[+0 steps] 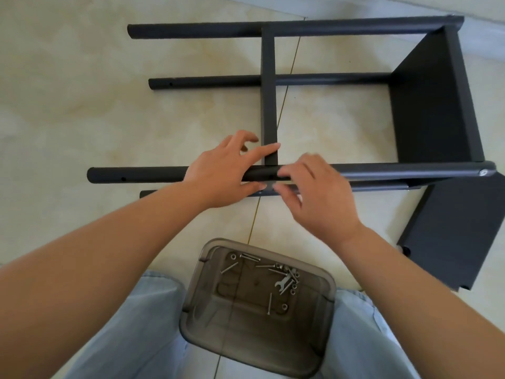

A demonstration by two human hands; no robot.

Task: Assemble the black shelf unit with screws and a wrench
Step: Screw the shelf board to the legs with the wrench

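The black shelf unit (429,110) lies on its side on the tiled floor, its four tubes running left to right. A middle shelf (269,91) stands edge-on between the tubes. My left hand (221,173) grips the near upper tube (142,175) where this shelf meets it, thumb under and index finger stretched across the shelf edge. My right hand (314,198), blurred, curls its fingers and thumb round the same tube just to the right. A small silver wrench (284,283) and loose screws (250,256) lie in the tray.
A smoky clear plastic tray (196,296) with screws and nuts sits between my knees. A loose black shelf panel (459,231) lies on the floor at the right. A lower tube (377,186) runs just beneath the gripped one.
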